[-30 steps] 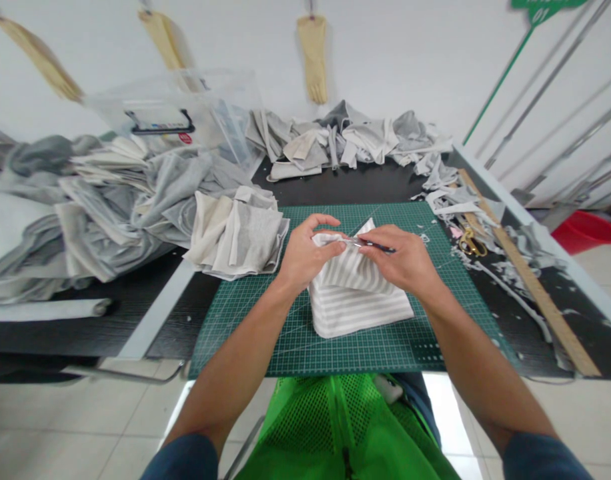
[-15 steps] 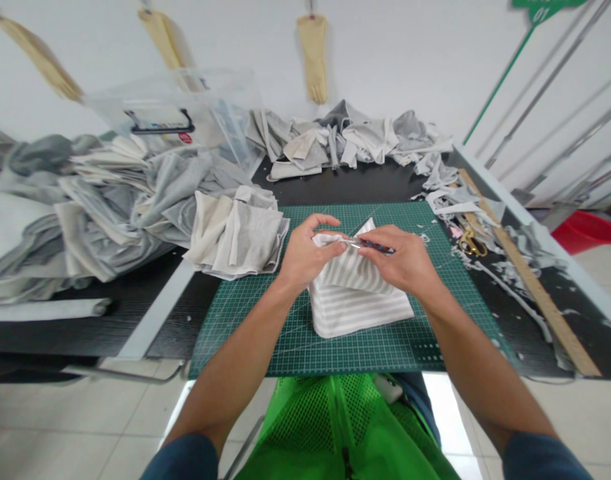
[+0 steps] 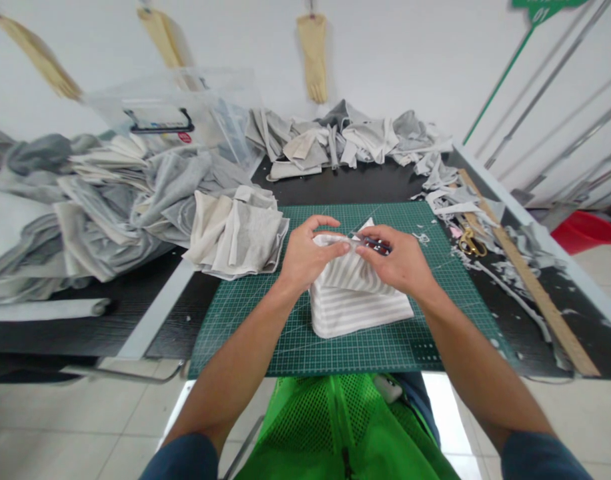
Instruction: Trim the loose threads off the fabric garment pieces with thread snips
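Cloth [image 3: 360, 317], striped: mid-mat, a little toward the near edge, lower part flat, upper part folded up between the hands. Left hand [image 3: 305, 259] pinches its raised edge between thumb and fingers, narrow grip. Right hand [image 3: 401, 261] closed on a dark-handled tool [image 3: 378, 245], tip pointing at the left thumb; whether it touches the cloth, cannot tell.

Mat [image 3: 285, 353]: near edge about level with the table's [image 3: 345, 188]. Green shows all along that edge and down both sides of the cloth; some room there. Stack [image 3: 243, 237] overlaps the mat's left edge toward the far corner, just beside the left hand. Beyond the far edge, a dark strip of table, then scraps [image 3: 355, 140]. Right side tighter: scissors [image 3: 469, 244] between mat and ruler [image 3: 540, 300], which runs along the table's right edge.
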A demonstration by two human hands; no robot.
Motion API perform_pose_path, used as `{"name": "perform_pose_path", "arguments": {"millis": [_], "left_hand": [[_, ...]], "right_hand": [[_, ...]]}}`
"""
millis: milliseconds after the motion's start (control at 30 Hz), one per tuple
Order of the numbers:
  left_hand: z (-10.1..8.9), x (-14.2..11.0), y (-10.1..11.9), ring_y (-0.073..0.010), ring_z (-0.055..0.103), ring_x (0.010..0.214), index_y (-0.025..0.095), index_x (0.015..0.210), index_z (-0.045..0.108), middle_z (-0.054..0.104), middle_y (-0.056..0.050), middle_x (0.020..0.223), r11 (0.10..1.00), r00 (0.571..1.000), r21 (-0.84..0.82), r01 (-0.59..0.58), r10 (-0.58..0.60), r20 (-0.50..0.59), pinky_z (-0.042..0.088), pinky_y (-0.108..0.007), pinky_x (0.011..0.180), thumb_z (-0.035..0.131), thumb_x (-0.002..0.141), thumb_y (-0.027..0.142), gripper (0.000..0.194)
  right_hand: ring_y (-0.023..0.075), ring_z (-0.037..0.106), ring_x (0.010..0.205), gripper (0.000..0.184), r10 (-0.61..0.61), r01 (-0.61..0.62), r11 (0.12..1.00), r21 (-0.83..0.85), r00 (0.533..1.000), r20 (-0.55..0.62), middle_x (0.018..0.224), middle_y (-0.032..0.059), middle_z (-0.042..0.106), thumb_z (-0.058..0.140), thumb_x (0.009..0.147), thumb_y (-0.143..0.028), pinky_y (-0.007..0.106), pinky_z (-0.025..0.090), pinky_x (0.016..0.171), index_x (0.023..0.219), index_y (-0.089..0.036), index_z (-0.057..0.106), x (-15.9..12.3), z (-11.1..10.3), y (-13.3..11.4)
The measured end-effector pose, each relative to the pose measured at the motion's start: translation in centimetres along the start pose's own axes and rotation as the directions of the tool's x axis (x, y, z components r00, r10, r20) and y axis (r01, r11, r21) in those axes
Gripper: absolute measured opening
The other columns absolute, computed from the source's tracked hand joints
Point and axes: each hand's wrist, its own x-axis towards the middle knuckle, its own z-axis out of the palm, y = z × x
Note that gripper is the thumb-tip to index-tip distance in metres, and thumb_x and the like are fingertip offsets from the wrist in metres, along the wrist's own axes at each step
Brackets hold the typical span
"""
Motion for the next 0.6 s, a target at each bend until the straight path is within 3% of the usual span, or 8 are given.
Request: {"name": "perform_pose_path", "arguments": {"millis": [167, 367, 600], "left_hand": [[-0.18, -0.02, 0.07, -0.0171, 0.069, 0.069, 0.021, 0.111, 0.065, 0.077, -0.002, 0.086, 1.000, 1.000, -0.003, 0.025, -0.025, -0.002, 0.054, -0.029, 0.063, 0.083, 0.071, 0.026, 0.044], [-0.02, -0.03, 0.03, -0.0198, 0.072, 0.075, 0.022, 0.111, 0.065, 0.078, -0.002, 0.087, 1.000, 1.000, 0.026, -0.005, 0.005, 0.014, 0.057, -0.032, 0.069, 0.084, 0.071, 0.025, 0.044], [0.44, -0.27, 0.37, -0.0219, 0.075, 0.081, 0.021, 0.115, 0.065, 0.078, -0.003, 0.087, 0.996, 0.999, 0.080, -0.038, 0.034, 0.042, 0.058, -0.033, 0.073, 0.082, 0.073, 0.023, 0.045]], "right_hand": [[0.0230, 0.073, 0.089, 0.025, -0.003, 0.003, 1.000, 0.009, 1.000, 0.007, 0.102, 0.0068, 0.080, 0.076, 0.088, -0.037, 0.038, 0.058, 0.081, 0.109, -0.024, 0.080, 0.03, -0.21, 0.32], [0.0263, 0.074, 0.102, 0.024, -0.140, 0.140, 0.990, 0.009, 0.990, -0.013, 0.107, 0.0086, 0.081, 0.075, 0.091, -0.037, 0.043, 0.058, 0.093, 0.110, -0.025, 0.082, -0.01, -0.33, 0.14], [0.0262, 0.074, 0.099, 0.021, -0.172, 0.172, 0.985, -0.028, 0.985, -0.010, 0.105, 0.0085, 0.081, 0.075, 0.091, -0.035, 0.043, 0.059, 0.092, 0.108, -0.025, 0.082, -0.03, -0.30, 0.01]]}}
